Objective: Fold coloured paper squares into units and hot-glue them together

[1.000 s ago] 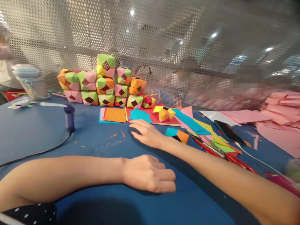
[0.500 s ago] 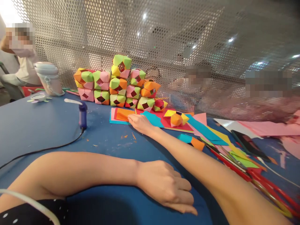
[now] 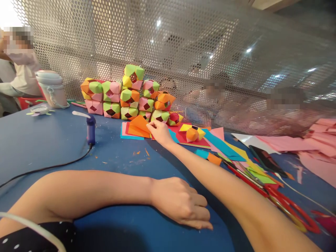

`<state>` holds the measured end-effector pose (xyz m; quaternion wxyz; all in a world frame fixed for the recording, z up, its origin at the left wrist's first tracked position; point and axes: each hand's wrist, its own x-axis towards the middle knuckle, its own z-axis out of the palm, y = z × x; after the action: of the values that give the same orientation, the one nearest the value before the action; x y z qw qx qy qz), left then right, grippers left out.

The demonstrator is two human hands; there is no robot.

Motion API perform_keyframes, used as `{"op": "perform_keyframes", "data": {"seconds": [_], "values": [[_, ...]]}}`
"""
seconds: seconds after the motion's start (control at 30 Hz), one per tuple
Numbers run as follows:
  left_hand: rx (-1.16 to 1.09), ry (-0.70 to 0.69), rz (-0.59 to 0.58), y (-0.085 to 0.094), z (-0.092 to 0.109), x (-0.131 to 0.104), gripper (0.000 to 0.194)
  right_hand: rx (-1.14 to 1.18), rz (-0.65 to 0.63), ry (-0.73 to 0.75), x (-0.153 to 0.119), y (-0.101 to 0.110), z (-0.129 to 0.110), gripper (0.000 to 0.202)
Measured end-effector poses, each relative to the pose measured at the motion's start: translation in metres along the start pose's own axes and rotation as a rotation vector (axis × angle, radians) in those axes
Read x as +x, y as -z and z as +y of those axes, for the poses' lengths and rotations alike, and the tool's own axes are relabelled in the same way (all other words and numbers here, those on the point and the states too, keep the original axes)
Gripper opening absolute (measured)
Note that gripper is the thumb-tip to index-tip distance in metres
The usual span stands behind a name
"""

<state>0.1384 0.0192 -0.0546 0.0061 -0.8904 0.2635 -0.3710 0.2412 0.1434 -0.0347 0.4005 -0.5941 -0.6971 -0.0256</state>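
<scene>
My right hand (image 3: 160, 133) reaches out and pinches the edge of an orange paper sheet (image 3: 139, 126), which is lifted and bent over a stack of coloured paper (image 3: 131, 138). Blue and red paper show beneath and beside that hand. My left hand (image 3: 181, 203) lies on the near table with its back up and its fingers curled together; no object shows in it. Behind the stack stands a wall of folded paper modules (image 3: 130, 97) in green, pink, orange and yellow. A yellow and orange folded piece (image 3: 192, 133) sits right of my right hand.
A purple glue gun (image 3: 91, 129) stands at the left, its black cord crossing the blue table (image 3: 65, 150). Red-handled scissors (image 3: 288, 206), a phone (image 3: 266, 161) and paper strips lie at the right. A lidded cup (image 3: 54, 91) is far left. People are beyond the mesh panel (image 3: 110, 38).
My right hand has raised the orange sheet's edge from the stack and moved slightly right. My left hand keeps its pose on the table. The view has shifted slightly.
</scene>
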Motion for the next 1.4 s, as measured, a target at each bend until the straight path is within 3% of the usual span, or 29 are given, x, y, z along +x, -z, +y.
{"op": "perform_keyframes", "data": {"seconds": [0.27, 0.43, 0.67, 1.03, 1.2, 1.4], "values": [[-0.032, -0.007, -0.027, -0.004, -0.001, -0.001, 0.049, -0.129, -0.05, 0.19, -0.013, -0.014, -0.007, 0.01], [-0.048, -0.031, -0.037, -0.005, 0.001, -0.001, 0.049, -0.158, -0.102, 0.389, -0.018, -0.021, -0.021, 0.03], [-0.034, -0.017, -0.012, -0.004, 0.002, -0.001, 0.049, -0.234, -0.163, 0.592, -0.009, -0.027, -0.036, 0.022], [-0.059, -0.011, -0.066, -0.007, 0.003, 0.001, 0.053, -0.29, -0.323, 0.481, 0.011, -0.039, -0.03, 0.027], [-0.064, 0.003, -0.105, -0.003, 0.002, 0.002, 0.051, -0.308, -0.338, 0.404, 0.007, -0.038, -0.029, 0.027], [-0.037, -0.021, -0.047, -0.001, 0.003, -0.001, 0.048, -0.323, -0.322, 0.318, 0.008, -0.025, -0.026, 0.032]]}}
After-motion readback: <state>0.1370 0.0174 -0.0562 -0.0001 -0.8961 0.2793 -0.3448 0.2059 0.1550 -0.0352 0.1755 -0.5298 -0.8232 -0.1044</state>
